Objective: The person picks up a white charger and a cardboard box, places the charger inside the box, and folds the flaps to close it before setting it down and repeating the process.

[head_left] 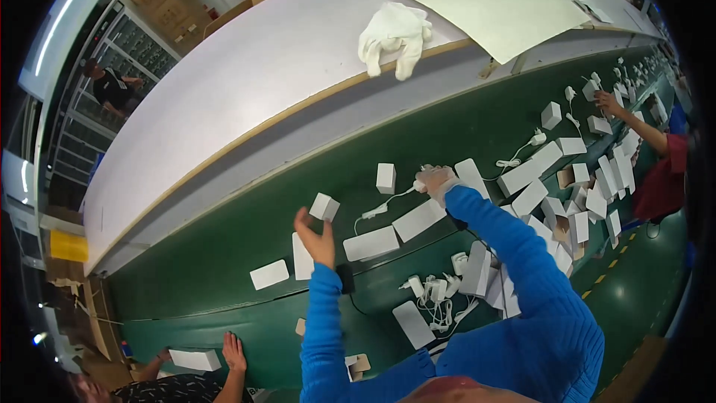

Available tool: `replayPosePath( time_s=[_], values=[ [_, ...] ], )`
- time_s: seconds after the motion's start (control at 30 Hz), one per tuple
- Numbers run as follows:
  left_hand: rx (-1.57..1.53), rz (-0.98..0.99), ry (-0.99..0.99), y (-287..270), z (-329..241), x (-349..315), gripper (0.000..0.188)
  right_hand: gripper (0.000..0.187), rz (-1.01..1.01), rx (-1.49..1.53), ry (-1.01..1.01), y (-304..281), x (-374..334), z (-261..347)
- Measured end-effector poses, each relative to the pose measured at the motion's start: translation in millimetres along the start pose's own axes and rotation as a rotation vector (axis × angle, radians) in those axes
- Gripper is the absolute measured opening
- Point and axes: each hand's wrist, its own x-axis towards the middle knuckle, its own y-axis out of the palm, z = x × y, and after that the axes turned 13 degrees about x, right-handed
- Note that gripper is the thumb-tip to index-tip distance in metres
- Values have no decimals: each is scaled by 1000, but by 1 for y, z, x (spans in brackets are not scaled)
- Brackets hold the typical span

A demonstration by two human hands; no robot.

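Left grip [318,241] at box [324,207], white, tilted

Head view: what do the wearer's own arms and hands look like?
Both sleeves are long, bright blue and ribbed. The left hand looks bare, with a black band and a thin dark cable near its wrist. The right hand seems to wear a thin, translucent glove, with something dark behind it.

Small box [324,207] looks matt white card, smooth. Plug [419,186] — smooth white plastic. Worktop [186,283] — smooth green, faint sheen. Sleeve [324,328] is ribbed blue knit. Gloves [395,30]: soft white cloth, wrinkled.
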Motion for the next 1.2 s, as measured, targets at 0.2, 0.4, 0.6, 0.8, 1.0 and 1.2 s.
replayPosePath(
  time_s=[0.2,0.4,0.6,0.8,1.0,1.2],
  values=[
    [-1369,1142,-947,-62,-105,-114,59,27,-364,299,-536,-40,-173,58],
    [-1964,616,-1226,-86,-104,-191,47,43,-233,604,-606,-34,-345,80],
    [-1845,1060,-758,-113,-106,-204,30,52,-306,1249,-674,-3,-372,101],
    [-2210,1136,-662,-76,-83,-237,25,56,184,2543,-661,56,-342,120],
    [-1508,743,-969,-125,-130,-251,25,57,-153,1644,-560,55,-374,163],
    [-1477,562,-725,-114,-109,-257,25,51,-438,1091,-551,71,-363,173]
  ],
)
